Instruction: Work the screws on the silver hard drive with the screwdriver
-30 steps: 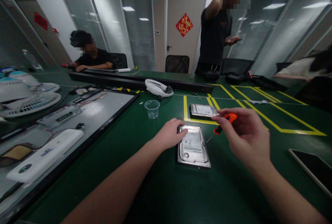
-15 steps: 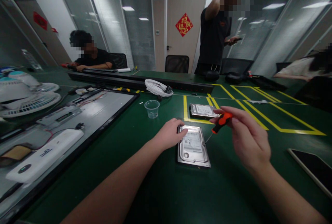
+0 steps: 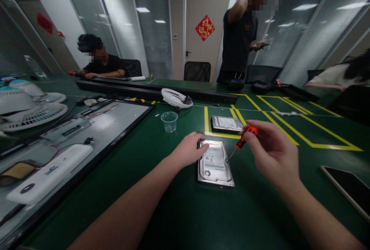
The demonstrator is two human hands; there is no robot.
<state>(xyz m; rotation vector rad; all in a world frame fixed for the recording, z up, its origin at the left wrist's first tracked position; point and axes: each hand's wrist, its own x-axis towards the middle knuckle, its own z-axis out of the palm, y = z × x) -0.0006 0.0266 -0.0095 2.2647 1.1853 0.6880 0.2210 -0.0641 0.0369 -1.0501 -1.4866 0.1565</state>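
A silver hard drive (image 3: 215, 165) lies flat on the green table, its label facing up. My left hand (image 3: 189, 149) grips its far left corner, the thumb on top and the fingers over the edge. In my right hand (image 3: 274, 149) is a screwdriver (image 3: 242, 139) with an orange and black handle, pinched between thumb and fingers. Its shaft slants down to the left, and the tip meets the right edge of the drive. Behind this, a second hard drive (image 3: 227, 123) rests by the yellow tape.
A clear plastic cup (image 3: 169, 122) stands left of the drives, with a white fan grille (image 3: 176, 98) behind it. On the left lies a large panel (image 3: 115, 117) bearing a white power strip (image 3: 52, 173). A phone (image 3: 348, 190) is at right. Several people are around the table.
My right thumb and fingers have shifted around the screwdriver handle, which looks turned. The tip stays at the drive's right edge; my left hand and the drive have not moved.
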